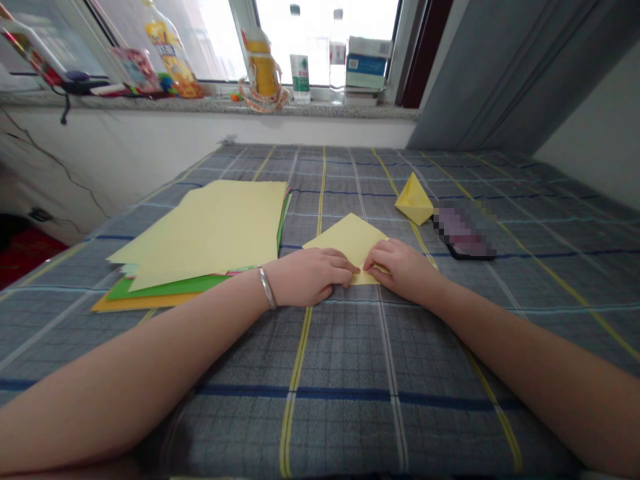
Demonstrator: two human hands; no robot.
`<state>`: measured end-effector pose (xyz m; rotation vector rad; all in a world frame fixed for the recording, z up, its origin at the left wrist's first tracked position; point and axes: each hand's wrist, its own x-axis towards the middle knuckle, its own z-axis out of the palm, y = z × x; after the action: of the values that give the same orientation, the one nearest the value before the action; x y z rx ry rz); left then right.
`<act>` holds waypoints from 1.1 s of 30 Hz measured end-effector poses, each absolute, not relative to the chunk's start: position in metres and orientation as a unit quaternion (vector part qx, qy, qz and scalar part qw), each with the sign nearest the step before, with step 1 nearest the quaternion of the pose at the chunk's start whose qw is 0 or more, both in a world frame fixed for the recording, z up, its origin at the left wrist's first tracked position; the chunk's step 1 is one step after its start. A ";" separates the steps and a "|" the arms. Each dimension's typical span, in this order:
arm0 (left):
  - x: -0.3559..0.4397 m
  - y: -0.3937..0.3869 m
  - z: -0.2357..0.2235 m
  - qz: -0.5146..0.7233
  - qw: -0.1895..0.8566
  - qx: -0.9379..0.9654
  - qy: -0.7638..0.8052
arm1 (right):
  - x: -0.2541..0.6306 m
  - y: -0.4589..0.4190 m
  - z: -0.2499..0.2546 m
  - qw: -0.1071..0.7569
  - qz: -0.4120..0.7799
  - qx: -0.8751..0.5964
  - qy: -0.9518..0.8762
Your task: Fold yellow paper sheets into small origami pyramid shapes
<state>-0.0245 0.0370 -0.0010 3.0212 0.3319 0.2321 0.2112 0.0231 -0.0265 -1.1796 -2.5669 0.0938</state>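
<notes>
While both hands press on it, a diamond-shaped sheet of pale yellow paper (347, 241) lies at 12 o'clock, on a grey checked cloth (345, 420) with blue and yellow stripes, perhaps a bedcover, though the view does not settle that.

Left hand (307, 277): open, fingers lightly curved, pressing down on the sheet, clenching and grasping nothing. A silver bangle (267, 287) circles the wrist.

Right hand (400, 269): likewise open and pressing, its fingertips almost meeting the left hand's at the sheet's near part.

Handling note: even pressure from both sides keeps a sheet from sliding on cloth, and a crease sharpens when run outward from the middle.

Nearby: a folded yellow paper triangle (414, 199) at 1 o'clock; a pixelated dark-edged slab (465, 233), possibly a phone, at 2 o'clock; a loose stack of pale yellow paper (210, 233) at 10 o'clock, over green (165, 287) and orange sheets (140, 302).

Containers, on a speckled stone windowsill (210, 105) at 12 o'clock: a clear plastic bottle with a green label (300, 67), a second clear plastic bottle (337, 57), a yellow-filled bottle (263, 63), and a white-and-blue carton (367, 63); their contents cannot be told.
</notes>
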 end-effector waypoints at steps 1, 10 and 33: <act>-0.025 0.037 -0.001 0.075 0.054 0.990 0.107 | 0.211 0.023 -0.027 0.157 0.033 -0.411 -0.897; -0.031 0.043 -0.003 0.100 0.131 0.978 0.126 | 0.211 0.023 -0.026 0.158 0.031 -0.413 -0.896; -0.021 0.034 -0.009 0.064 -0.028 0.991 0.115 | 0.217 0.029 -0.031 0.162 0.067 -0.463 -0.869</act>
<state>-0.0206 0.0341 -0.0091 3.1699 0.3669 0.2039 0.2172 0.0285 -0.0309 -1.3226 -2.4795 0.1924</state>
